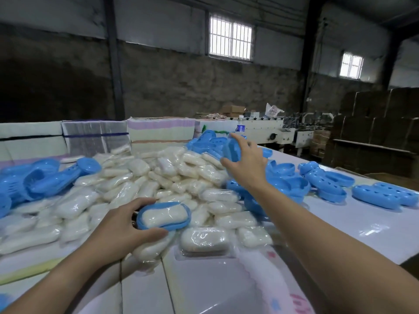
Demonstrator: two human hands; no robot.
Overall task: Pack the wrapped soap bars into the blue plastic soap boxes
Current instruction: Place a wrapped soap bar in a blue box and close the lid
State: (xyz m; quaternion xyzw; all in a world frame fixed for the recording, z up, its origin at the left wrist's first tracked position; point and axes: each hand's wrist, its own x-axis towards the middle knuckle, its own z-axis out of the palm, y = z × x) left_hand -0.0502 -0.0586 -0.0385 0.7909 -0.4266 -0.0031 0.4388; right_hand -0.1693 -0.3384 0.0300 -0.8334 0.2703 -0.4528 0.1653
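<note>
left fingers point(145, 203) around soap-filled box base point(163, 215), right fingers point(235, 138) around lid point(231, 151)

The left hand point(120, 232) lay low and near, thumb and fingers curled round a held object, while the right hand point(247, 164), reached well beyond and above it on a straight bare forearm, clasped another in curled fingers.

Your left hand point(122, 227) grips a blue box half point(163, 216) holding one wrapped soap bar point(164, 215). Your right hand point(248, 162) grasps a blue lid point(231, 150) (above the soap pile point(145, 177)) on the table point(362, 227).
</note>
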